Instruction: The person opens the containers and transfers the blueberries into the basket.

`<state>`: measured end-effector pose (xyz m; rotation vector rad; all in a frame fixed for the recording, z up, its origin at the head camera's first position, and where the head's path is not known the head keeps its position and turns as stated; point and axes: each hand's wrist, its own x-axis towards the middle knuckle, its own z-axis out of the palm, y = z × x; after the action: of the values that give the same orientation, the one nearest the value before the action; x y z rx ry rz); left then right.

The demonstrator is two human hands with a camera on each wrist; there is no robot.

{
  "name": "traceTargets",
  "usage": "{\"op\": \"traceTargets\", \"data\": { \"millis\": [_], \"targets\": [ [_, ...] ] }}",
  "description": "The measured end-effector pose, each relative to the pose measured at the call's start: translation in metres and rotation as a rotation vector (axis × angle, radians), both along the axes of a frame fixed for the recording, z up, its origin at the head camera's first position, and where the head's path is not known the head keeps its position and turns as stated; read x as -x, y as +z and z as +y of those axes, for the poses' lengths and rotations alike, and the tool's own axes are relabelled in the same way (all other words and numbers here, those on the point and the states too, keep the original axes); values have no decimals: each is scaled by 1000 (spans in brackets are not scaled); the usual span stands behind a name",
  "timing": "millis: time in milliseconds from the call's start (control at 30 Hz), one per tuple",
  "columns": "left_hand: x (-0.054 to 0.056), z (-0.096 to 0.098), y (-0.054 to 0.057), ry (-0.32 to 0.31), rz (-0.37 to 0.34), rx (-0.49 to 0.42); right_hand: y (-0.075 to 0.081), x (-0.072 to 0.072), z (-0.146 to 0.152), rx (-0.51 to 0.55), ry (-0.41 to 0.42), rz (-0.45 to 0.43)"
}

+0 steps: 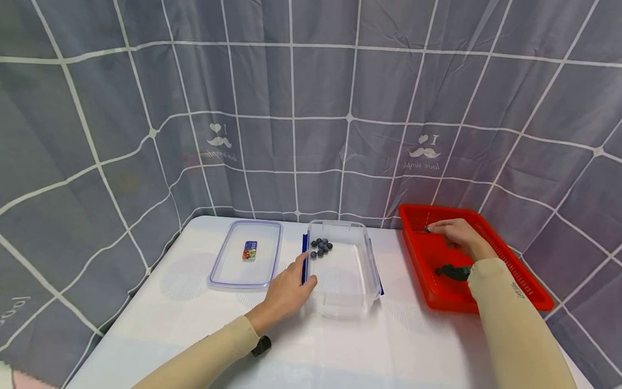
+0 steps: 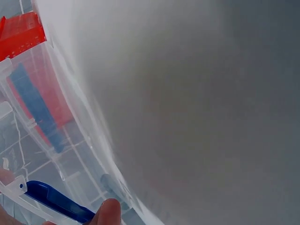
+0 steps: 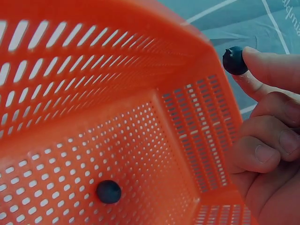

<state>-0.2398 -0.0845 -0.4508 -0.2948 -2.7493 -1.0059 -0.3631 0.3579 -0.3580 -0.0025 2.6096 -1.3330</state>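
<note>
My right hand [image 1: 457,235] is over the red basket [image 1: 413,270], pinching a blueberry [image 3: 234,61] between thumb and index finger, the other fingers curled in. Another blueberry [image 3: 108,191] lies on the basket's perforated floor in the right wrist view. On the left, my left hand [image 1: 290,286] holds the left side of the clear plastic container [image 1: 347,275], by its blue latch [image 2: 56,201]; the thumb tip shows beside the latch in the left wrist view. Several blueberries [image 1: 322,247] sit together at the back left inside the container.
A clear lid [image 1: 228,270] with a blue-edged rim lies left of the container, bearing a small printed label [image 1: 250,250]. All stand on a white-covered table [image 1: 184,302]. A grey gridded curtain [image 1: 320,146] hangs behind the table and along its sides.
</note>
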Motion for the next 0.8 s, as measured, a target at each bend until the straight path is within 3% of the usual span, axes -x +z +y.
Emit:
{"op": "traceTargets", "data": {
  "millis": [267, 800],
  "targets": [
    [0, -1, -4, -38, -51, 16, -4, -3, 6, -2, -11, -19],
    [0, -3, 3, -67, -36, 101, -11, -8, 22, 16, -52, -31]
  ]
}}
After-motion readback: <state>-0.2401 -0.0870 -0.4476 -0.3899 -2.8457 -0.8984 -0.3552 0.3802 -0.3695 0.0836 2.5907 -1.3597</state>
